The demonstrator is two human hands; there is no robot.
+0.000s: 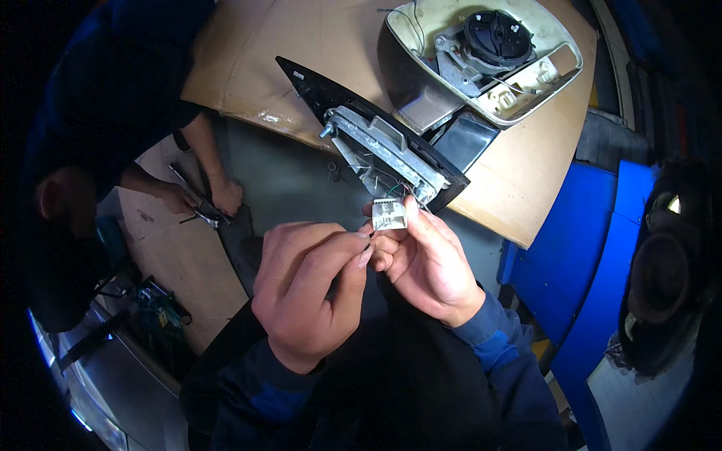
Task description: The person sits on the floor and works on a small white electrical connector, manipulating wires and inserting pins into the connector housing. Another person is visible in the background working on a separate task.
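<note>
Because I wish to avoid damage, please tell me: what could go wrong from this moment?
Thin wires appear to run from the metal bracket to the white connector in the right hand, so a hard pull might strain them. The bracket seems to jut past the edge of the cardboard; a knock could perhaps shift the side mirror.

A white rectangular plastic connector [389, 216] sits in the bare right hand [432, 263], the bare left hand [308, 289] just left of it. Beyond, a black triangular base [320, 94] overlaps the near edge of a brown cardboard sheet [241, 64]; a cream, rounded mirror housing [545, 41] lies farther right. A blue flat panel [556, 248] is right of the sheet.
</note>
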